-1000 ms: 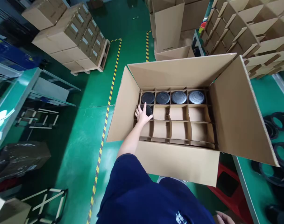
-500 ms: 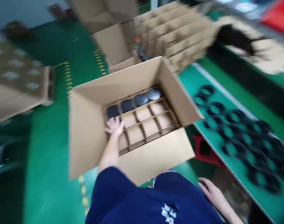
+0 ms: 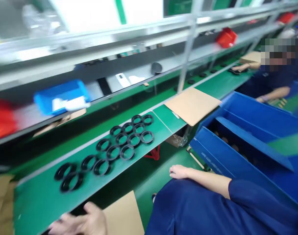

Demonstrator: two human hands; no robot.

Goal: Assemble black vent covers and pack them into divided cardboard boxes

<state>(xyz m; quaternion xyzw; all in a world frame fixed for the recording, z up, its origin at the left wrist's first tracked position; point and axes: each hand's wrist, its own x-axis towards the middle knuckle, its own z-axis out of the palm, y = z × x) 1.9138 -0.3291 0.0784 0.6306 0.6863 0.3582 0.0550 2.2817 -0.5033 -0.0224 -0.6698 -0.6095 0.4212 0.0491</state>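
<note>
My left hand [image 3: 80, 222], smeared by motion, is at the bottom left beside the front edge of the green bench [image 3: 38, 202]. Its fingers are spread and nothing shows in them. Just right of it is a cardboard box flap [image 3: 124, 213]; the rest of the box is out of view. Hanging beside my body, my right hand [image 3: 179, 171] has loosely bent fingers and holds nothing visible. Several black rings [image 3: 127, 152] lie in uneven rows on the bench, ahead of both hands.
A flat cardboard sheet [image 3: 193, 106] lies farther along the bench. At right stands a large blue bin [image 3: 212, 150] with dark contents. Above the bench, a shelf holds a blue tray [image 3: 62, 96] and a red bin [image 3: 226, 37]. A co-worker [image 3: 269, 78] is at the far right.
The view has swung right from the open box to the bench. My left hand has left the box's dividers and black round pieces. My right hand remains beside my body.
</note>
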